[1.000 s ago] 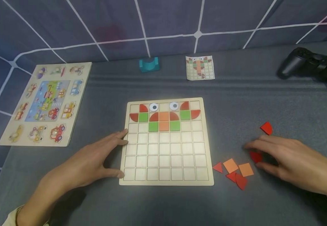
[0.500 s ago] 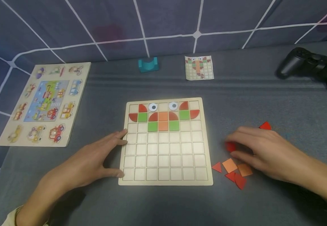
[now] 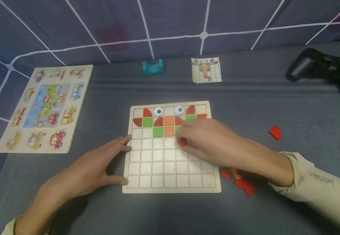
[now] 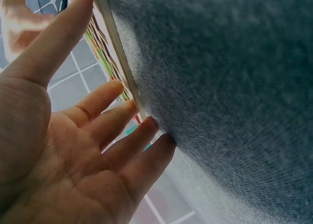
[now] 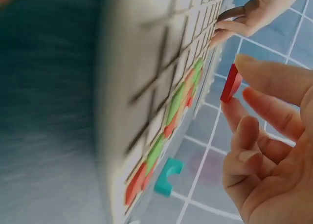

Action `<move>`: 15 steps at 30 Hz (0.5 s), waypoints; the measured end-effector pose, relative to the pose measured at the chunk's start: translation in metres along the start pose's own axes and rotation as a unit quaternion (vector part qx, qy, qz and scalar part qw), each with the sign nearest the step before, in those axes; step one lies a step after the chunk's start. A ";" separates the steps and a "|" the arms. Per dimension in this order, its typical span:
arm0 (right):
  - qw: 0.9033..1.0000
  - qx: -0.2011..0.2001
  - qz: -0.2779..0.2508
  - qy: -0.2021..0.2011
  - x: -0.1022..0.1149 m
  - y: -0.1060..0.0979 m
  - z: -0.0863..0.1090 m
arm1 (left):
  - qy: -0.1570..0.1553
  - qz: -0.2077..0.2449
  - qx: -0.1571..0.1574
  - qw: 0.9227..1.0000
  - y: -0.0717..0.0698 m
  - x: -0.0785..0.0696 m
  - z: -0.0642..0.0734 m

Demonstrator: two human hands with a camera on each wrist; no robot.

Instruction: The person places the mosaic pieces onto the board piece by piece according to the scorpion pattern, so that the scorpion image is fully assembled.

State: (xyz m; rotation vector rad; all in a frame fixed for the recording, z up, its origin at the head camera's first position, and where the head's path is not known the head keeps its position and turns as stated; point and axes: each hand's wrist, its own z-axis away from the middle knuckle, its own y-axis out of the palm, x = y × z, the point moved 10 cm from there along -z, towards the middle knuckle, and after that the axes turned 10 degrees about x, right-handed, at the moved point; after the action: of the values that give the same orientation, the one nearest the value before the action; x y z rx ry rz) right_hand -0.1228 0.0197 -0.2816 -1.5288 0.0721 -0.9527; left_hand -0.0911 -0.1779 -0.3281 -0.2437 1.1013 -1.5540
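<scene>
A wooden grid board (image 3: 158, 169) lies in front of me, its upper rows holding red quarter-circle, green and orange square pieces and two eye discs. My right hand (image 3: 211, 140) is over the board's right half and pinches a red quarter-circle piece (image 5: 231, 83) between thumb and fingertip, held off the board in the right wrist view. It covers part of the green square beside the orange column. My left hand (image 3: 81, 173) rests at the board's left edge, fingers spread, with thumb and fingertips touching the rim; the left wrist view shows its open palm (image 4: 73, 170).
Loose red triangles, orange and red pieces (image 3: 248, 187) lie right of the board, partly behind my forearm. Another red quarter-circle (image 3: 275, 132) lies farther right. Behind are a small printed pattern card (image 3: 206, 76), a teal block (image 3: 153, 67) and a black game controller (image 3: 322, 67). A vehicle puzzle (image 3: 77, 124) sits left.
My right hand has picked up a red quarter-circle piece from the table and carried it left over the board. My left hand stays at the board's edge.
</scene>
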 end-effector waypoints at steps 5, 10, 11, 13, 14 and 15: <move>1.000 0.020 -0.009 0.005 0.007 0.002 -0.031 | 0.010 -0.002 -0.010 1.000 -0.002 -0.002 0.002; 0.999 0.046 -0.013 0.001 0.013 0.014 -0.052 | 0.011 -0.003 -0.014 1.000 -0.002 -0.002 0.003; 0.999 0.051 -0.011 0.001 0.013 0.017 -0.055 | 0.011 -0.003 -0.014 1.000 -0.002 -0.001 0.003; 0.998 0.064 -0.011 0.006 0.015 0.021 -0.060 | 0.012 -0.004 -0.015 1.000 -0.002 -0.001 0.002; 0.998 0.069 -0.010 0.008 0.015 0.023 -0.062 | 0.013 -0.004 -0.016 1.000 -0.002 -0.001 0.002; 0.997 0.074 -0.008 0.011 0.016 0.025 -0.065 | 0.014 -0.005 -0.016 1.000 -0.002 -0.001 0.002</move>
State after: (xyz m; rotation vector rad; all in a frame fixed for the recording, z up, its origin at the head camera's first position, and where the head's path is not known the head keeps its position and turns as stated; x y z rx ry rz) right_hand -0.1388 -0.0462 -0.3026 -1.3842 0.0042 -0.9664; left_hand -0.0908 -0.1783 -0.3248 -0.2507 1.1483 -1.5534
